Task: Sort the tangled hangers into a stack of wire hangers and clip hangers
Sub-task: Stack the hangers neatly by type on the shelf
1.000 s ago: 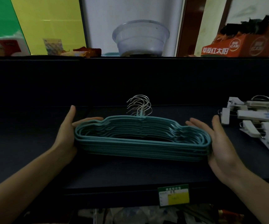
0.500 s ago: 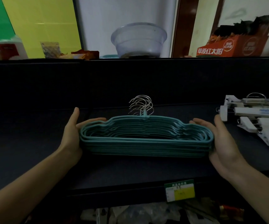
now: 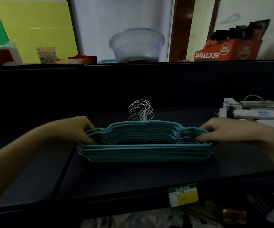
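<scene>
Grips with curled left hand (image 3: 82,129) the wire hangers (image 3: 142,148) at left end. Clasps right end with curled right hand (image 3: 221,130).

Light: dim over dark shelf (image 3: 133,175); brighter behind, on yellow wall (image 3: 39,30).
Glint: faint, on hooks of wire hangers (image 3: 142,145).
Edges: bent, wide-angle.

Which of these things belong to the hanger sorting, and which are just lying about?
Part of the job: teal wire hanger stack, white clip hangers, left hand, right hand.
Lying about: clear plastic bowl, orange snack box, shelf price tag.
</scene>
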Demonstrator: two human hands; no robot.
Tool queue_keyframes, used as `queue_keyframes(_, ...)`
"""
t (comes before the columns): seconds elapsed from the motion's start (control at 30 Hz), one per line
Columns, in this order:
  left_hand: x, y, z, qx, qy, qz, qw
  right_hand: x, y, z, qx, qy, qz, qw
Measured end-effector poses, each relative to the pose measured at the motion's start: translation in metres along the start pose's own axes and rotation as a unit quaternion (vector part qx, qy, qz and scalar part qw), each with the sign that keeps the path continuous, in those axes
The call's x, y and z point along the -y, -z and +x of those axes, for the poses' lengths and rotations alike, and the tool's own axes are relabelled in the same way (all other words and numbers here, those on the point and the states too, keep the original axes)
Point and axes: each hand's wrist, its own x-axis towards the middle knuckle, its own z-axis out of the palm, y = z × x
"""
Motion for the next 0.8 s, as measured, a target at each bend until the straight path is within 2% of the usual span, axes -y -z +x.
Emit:
queue_keyframes(0.13,-0.019,0.002,0.013,0.003,0.019,0.155,0.988,0.022,0.005,0.015,0.028,-0.036,-0.15,0.988)
queue_keyframes(0.27,-0.027,-0.009,0.019,-0.05,0.032,0.253,0.966,0.031,-0.009,0.03,-0.01,-0.095,-0.226,0.969)
queue_keyframes(0.43,-0.025,-0.012,0.023,-0.086,0.033,0.259,0.962,0.032,-0.01,0.03,-0.021,-0.102,-0.259,0.96)
queue_keyframes(0.8,-0.028,-0.014,0.025,-0.075,-0.016,0.263,0.962,0.033,-0.011,0.025,0.014,-0.104,-0.318,0.942)
